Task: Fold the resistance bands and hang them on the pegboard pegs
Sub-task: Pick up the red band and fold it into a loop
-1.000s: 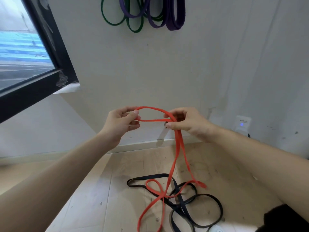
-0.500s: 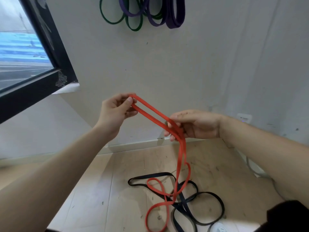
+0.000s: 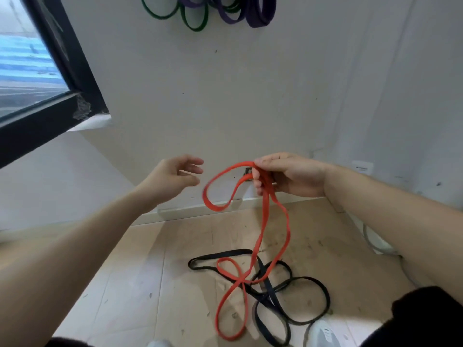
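Upper left of the frame: black-framed glass window [image 3: 50, 116]. Left of centre: left hand [image 3: 172, 176], fingers spread and relaxed, gripping nothing, just beside the red loop but apart from it. Top centre, against the white wall: looped green rubber resistance bands [image 3: 194, 28] and purple rubber resistance bands [image 3: 260, 22], hanging. Centre: long flat red rubber resistance band [image 3: 213, 207], one blurred loop sticking out leftward, the rest trailing down to the pale wooden floor [image 3: 150, 271]. Right of centre: right hand [image 3: 293, 176] clamped around that band's gathered strands, possibly two folds. Lower centre to right: tangled black rubber resistance bands [image 3: 269, 290] beneath the red one's lower loops.
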A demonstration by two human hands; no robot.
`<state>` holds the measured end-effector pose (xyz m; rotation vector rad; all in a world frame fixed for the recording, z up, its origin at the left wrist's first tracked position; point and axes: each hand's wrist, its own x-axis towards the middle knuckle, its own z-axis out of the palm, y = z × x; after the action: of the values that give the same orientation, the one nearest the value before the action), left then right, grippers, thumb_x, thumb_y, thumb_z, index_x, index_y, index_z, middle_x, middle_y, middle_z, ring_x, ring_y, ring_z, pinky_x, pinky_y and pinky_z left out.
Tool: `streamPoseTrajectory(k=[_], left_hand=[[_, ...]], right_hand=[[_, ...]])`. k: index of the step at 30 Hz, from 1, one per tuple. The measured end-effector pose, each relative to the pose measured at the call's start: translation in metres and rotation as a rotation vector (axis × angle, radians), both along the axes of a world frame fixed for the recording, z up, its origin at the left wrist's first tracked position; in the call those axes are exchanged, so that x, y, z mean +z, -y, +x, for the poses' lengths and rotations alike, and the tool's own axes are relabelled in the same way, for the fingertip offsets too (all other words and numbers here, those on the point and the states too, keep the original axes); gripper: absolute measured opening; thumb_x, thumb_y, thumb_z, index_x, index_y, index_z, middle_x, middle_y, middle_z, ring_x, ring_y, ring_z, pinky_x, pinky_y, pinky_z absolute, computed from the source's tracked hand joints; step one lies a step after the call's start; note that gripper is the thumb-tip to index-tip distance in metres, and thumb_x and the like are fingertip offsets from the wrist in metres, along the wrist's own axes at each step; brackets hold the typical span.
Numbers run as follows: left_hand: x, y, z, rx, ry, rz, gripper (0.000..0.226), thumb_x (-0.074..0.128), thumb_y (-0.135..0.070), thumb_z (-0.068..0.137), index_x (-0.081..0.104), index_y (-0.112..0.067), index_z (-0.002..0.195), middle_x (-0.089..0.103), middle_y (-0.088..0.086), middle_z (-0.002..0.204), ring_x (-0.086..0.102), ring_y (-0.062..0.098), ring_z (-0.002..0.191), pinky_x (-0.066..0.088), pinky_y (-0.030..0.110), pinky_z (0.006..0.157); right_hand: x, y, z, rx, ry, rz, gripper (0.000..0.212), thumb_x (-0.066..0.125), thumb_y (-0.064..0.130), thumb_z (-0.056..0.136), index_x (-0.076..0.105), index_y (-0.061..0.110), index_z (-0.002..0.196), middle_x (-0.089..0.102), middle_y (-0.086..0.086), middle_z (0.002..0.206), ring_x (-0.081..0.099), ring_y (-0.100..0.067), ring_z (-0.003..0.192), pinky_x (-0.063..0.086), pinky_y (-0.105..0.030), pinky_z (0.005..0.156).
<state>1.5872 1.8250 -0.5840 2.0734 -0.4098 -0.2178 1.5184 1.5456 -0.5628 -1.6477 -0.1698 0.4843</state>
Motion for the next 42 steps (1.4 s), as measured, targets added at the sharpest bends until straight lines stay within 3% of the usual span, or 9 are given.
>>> streamPoseTrajectory(k=[6, 10, 14, 16, 21, 28, 31, 35, 42], left_hand=[[0.016, 0.034, -0.025, -0.325, 0.149, 0.077, 0.054, 0.075, -0.031, 0.090, 0.056, -0.029, 0.140, 0.063, -0.016, 0.129, 0.057, 0.001, 0.123, 0.047, 0.024, 0.104], [0.016, 0.048, -0.038, -0.434, 0.232, 0.006, 0.033, 0.075, -0.025, 0.091, 0.068, -0.018, 0.122, 0.072, -0.008, 0.114, 0.065, 0.001, 0.110, 0.048, 0.015, 0.098], [0.013, 0.044, -0.036, -0.419, 0.232, 0.000, 0.004, 0.071, -0.023, 0.094, 0.073, -0.022, 0.098, 0.075, -0.004, 0.091, 0.070, 0.010, 0.089, 0.054, 0.025, 0.083], [0.010, 0.043, -0.036, -0.403, 0.210, 0.020, 0.007, 0.069, -0.022, 0.096, 0.072, -0.023, 0.090, 0.071, -0.004, 0.081, 0.066, 0.007, 0.077, 0.052, 0.024, 0.074], [0.010, 0.041, -0.037, -0.341, 0.159, -0.036, 0.013, 0.069, -0.023, 0.096, 0.076, -0.012, 0.098, 0.076, 0.006, 0.087, 0.073, 0.018, 0.085, 0.057, 0.030, 0.081], [0.020, 0.043, -0.036, -0.238, 0.176, -0.172, 0.013, 0.068, -0.016, 0.094, 0.078, -0.012, 0.101, 0.077, 0.008, 0.092, 0.071, 0.018, 0.087, 0.058, 0.025, 0.083], [0.026, 0.039, -0.029, -0.123, 0.166, -0.286, 0.014, 0.066, -0.014, 0.095, 0.076, -0.012, 0.104, 0.076, 0.010, 0.093, 0.070, 0.010, 0.083, 0.058, 0.022, 0.083], [0.036, 0.029, -0.021, 0.049, 0.163, -0.437, 0.016, 0.060, -0.010, 0.099, 0.072, -0.006, 0.110, 0.070, 0.009, 0.090, 0.066, 0.002, 0.074, 0.056, 0.020, 0.082], [0.013, 0.007, -0.001, -0.055, -0.014, -0.179, 0.028, 0.059, -0.037, 0.100, 0.074, -0.013, 0.102, 0.072, 0.001, 0.082, 0.069, 0.010, 0.081, 0.053, 0.031, 0.090]], right_hand=[[0.018, -0.011, -0.004, 0.037, 0.089, -0.115, 0.033, 0.045, 0.029, 0.106, 0.067, 0.013, 0.088, 0.065, -0.009, 0.085, 0.061, -0.024, 0.085, 0.051, -0.040, 0.089], [0.019, -0.013, -0.009, 0.059, 0.089, -0.151, 0.032, 0.047, 0.029, 0.105, 0.069, 0.012, 0.090, 0.068, -0.009, 0.089, 0.064, -0.025, 0.090, 0.049, -0.040, 0.092], [0.011, -0.015, -0.012, 0.045, 0.084, -0.098, 0.035, 0.047, 0.029, 0.103, 0.069, 0.012, 0.082, 0.068, -0.011, 0.085, 0.065, -0.023, 0.085, 0.049, -0.037, 0.087], [0.006, -0.016, -0.013, 0.054, 0.075, -0.096, 0.035, 0.047, 0.029, 0.102, 0.068, 0.011, 0.081, 0.068, -0.012, 0.085, 0.065, -0.022, 0.085, 0.049, -0.036, 0.087], [0.001, -0.015, -0.012, 0.081, 0.044, -0.058, 0.031, 0.051, 0.033, 0.099, 0.068, 0.011, 0.084, 0.067, -0.013, 0.089, 0.063, -0.025, 0.092, 0.048, -0.039, 0.092], [-0.007, -0.012, -0.008, 0.077, 0.023, -0.030, 0.035, 0.051, 0.039, 0.097, 0.071, 0.019, 0.078, 0.069, -0.014, 0.102, 0.065, -0.029, 0.105, 0.048, -0.043, 0.097], [-0.011, -0.008, -0.006, 0.068, 0.003, -0.047, 0.034, 0.051, 0.041, 0.097, 0.071, 0.018, 0.080, 0.069, -0.015, 0.106, 0.065, -0.031, 0.109, 0.045, -0.048, 0.104], [-0.016, -0.001, -0.006, 0.052, -0.030, -0.062, 0.033, 0.057, 0.045, 0.092, 0.071, 0.017, 0.082, 0.070, -0.013, 0.103, 0.067, -0.025, 0.103, 0.045, -0.043, 0.099], [-0.011, 0.001, -0.011, -0.054, 0.025, -0.018, 0.034, 0.053, 0.038, 0.094, 0.068, 0.016, 0.072, 0.069, -0.012, 0.087, 0.066, -0.022, 0.087, 0.048, -0.039, 0.090]])
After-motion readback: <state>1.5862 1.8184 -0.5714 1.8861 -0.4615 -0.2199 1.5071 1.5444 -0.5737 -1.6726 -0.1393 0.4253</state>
